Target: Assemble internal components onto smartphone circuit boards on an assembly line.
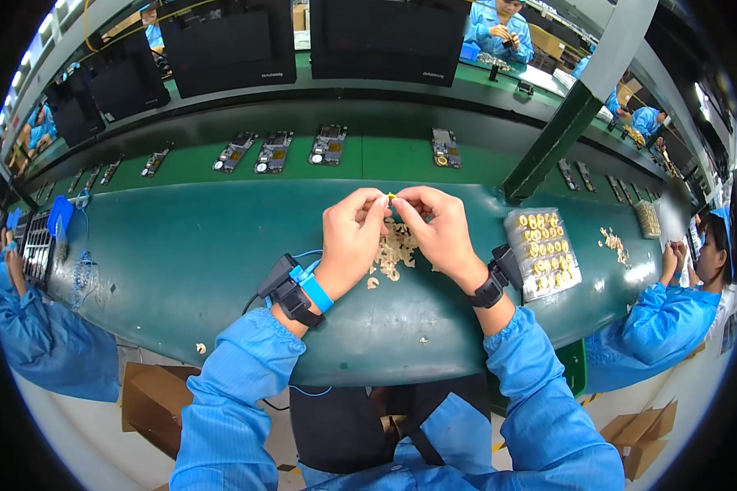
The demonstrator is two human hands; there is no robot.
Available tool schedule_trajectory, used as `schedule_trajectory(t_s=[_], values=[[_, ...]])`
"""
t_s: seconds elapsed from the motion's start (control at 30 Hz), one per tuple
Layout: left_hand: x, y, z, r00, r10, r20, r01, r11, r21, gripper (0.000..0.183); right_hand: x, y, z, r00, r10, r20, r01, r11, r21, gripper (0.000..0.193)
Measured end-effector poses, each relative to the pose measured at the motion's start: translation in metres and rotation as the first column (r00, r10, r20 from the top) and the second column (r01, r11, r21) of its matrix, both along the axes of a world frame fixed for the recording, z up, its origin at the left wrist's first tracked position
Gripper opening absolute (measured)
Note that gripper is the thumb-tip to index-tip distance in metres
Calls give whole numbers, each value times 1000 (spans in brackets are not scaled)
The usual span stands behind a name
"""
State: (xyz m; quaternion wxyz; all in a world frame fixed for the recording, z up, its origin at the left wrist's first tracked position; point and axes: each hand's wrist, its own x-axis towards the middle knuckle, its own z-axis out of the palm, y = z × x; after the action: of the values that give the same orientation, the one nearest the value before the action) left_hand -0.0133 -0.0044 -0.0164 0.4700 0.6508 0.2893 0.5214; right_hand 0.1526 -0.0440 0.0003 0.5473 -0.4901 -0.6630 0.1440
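Left hand [352,235]: a small yellow piece [391,196] is pinched at the fingertips.
Right hand [442,233]: the same piece is gripped from the other side.
Piece: it is held over the table [172,254], between the hands.
Scraps [395,250]: they are strewn beneath the hands.
Tray [526,282]: it is set beside the right wrist, filled with yellow parts.
Boards [276,152]: they are lined up beyond, on green.

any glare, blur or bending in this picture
Head view: the green table bows at its front edge; head view: whitish glare right of the clear tray; head view: grey smudge at far right, left hand and right hand fairly sharp.
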Motion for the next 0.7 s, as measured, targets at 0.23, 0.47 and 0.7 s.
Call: schedule_trajectory(t_s=[0.23,0.47,0.7], values=[[5,10,-2,999,-52,-4,52,997,-57,16,16,5,-6,995,104,7,-104,994,-42,14],[2,8,-1,995,-100,-28,98,992,-80,19,26,6,-8,981,190,-48,-194,976,-98,16],[0,3,4,994,-108,-35,104,990,-96,19,22,-1,-2,982,189,-33,-191,977,-94,14]])
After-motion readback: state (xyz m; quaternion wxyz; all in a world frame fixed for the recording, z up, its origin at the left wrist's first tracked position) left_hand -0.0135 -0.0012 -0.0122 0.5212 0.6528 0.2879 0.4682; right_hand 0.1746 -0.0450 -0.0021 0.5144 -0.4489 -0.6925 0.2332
